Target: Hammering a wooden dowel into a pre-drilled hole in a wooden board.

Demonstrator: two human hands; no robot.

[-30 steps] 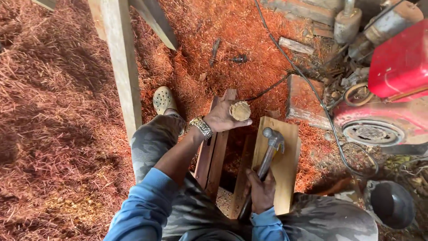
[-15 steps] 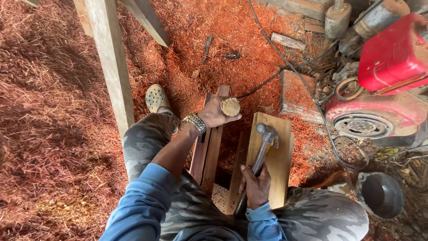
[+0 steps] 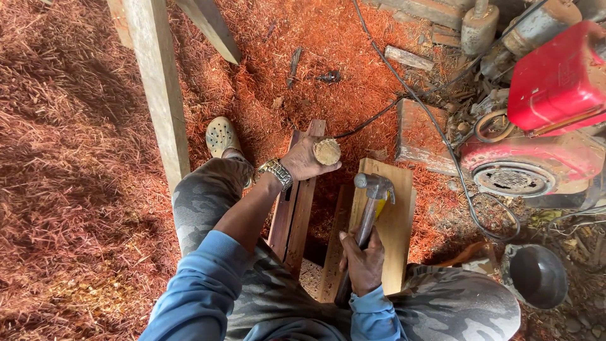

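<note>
Little has moved: left hand (image 3: 302,161) still grips the round block (image 3: 327,151), right hand (image 3: 362,264) still grips the hammer (image 3: 369,205), resting on the board (image 3: 394,240); no strike shows yet.

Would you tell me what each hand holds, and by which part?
Left hand: round wooden piece, gripped around its side. Right hand: hammer, by its lower handle.

Round wooden piece (image 3: 327,151) left of hammer (image 3: 372,189), above the planks (image 3: 391,233).
</note>
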